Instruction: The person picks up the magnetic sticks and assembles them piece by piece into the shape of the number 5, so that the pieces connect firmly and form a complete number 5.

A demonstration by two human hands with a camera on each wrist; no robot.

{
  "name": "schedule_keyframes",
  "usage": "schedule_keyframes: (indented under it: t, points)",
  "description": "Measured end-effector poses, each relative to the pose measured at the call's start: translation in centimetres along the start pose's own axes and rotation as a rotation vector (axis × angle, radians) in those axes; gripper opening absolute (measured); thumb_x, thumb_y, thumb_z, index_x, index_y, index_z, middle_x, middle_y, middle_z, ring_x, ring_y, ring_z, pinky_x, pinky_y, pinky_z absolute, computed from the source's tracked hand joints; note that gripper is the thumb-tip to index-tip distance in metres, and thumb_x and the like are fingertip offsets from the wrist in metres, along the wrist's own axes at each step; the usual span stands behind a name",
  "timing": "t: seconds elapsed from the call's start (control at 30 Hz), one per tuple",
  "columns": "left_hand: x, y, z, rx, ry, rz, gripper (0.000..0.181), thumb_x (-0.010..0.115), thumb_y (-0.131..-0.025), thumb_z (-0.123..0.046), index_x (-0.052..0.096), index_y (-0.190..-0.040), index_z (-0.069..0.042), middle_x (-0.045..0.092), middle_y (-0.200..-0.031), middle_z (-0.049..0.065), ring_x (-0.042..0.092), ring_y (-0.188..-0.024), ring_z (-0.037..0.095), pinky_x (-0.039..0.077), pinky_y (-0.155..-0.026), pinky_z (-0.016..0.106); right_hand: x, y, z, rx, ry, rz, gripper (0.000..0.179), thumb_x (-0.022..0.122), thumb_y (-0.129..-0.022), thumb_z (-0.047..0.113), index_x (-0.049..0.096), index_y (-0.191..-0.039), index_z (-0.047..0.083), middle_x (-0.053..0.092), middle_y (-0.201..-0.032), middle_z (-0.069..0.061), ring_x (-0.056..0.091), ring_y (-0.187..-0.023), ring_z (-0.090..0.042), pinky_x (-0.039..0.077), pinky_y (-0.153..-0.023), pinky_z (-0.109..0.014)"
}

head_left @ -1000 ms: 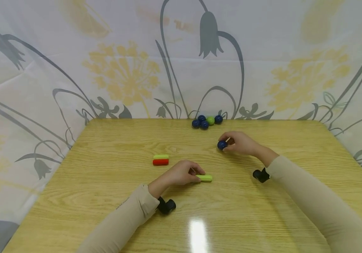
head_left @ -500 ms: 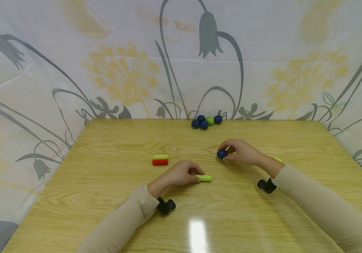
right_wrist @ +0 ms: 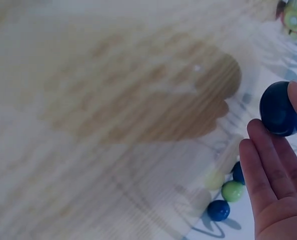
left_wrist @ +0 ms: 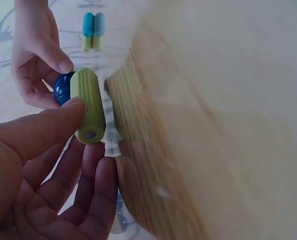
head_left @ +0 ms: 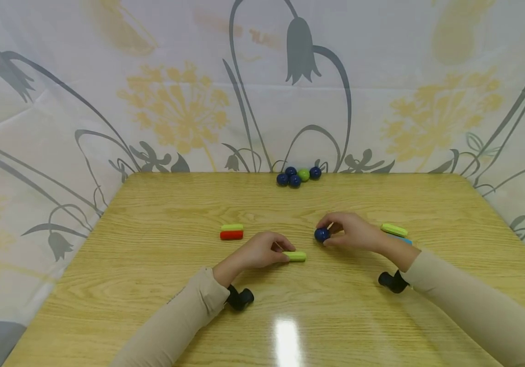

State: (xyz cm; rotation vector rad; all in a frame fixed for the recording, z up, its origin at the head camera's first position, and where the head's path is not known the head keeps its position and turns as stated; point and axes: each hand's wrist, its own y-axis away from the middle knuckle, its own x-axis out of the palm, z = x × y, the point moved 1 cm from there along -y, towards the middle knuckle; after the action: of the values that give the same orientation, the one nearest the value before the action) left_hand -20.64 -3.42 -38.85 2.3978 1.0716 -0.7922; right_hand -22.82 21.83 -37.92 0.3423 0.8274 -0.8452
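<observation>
In the head view my left hand pinches a yellow-green magnetic rod between thumb and fingers. The left wrist view shows the grooved sides of this rod and a small metal disc in its end. My right hand holds a glossy dark blue ball by thumb and fingertips, just beyond the rod and a little to its right. In the head view a gap shows between the two pieces. The blue ball is partly covered by the thumb in the right wrist view.
Several blue balls and a green ball cluster at the table's back edge. Left of centre lie a yellow-green rod and a red rod. Behind my right wrist are another yellow-green rod and a partly hidden blue rod.
My right hand has come nearer with the blue ball, towards the rod. The rods behind my right wrist have come into sight. The left hand has barely moved.
</observation>
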Motion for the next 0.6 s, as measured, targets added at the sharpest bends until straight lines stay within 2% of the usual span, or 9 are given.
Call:
schedule_keyframes:
  t: [0.37, 0.6]
  points:
    - [-0.2, -0.2, -0.1, 0.003, 0.02, 0.001, 0.02, 0.067, -0.087, -0.011, 0.069, -0.107, -0.009, 0.065, -0.1, 0.0, 0.059, -0.089, 0.014, 0.049, -0.077, 0.025, 0.7, 1.0, 0.9, -0.012, -0.026, 0.03, 0.028, 0.071, -0.083, 0.012, 0.062, -0.109, 0.006, 0.062, -0.105, -0.005, 0.063, -0.089, -0.017, 0.051, -0.081, -0.036]
    - [-0.2, -0.3, -0.2, -0.003, 0.026, -0.005, 0.02, 0.067, -0.088, -0.013, 0.069, -0.108, -0.011, 0.064, -0.1, -0.001, 0.059, -0.088, 0.012, 0.049, -0.076, 0.025, 1.1, 1.1, 1.3, -0.044, -0.07, 0.049, 0.028, 0.071, -0.083, 0.012, 0.061, -0.108, 0.003, 0.062, -0.103, -0.008, 0.064, -0.087, -0.019, 0.052, -0.08, -0.035]
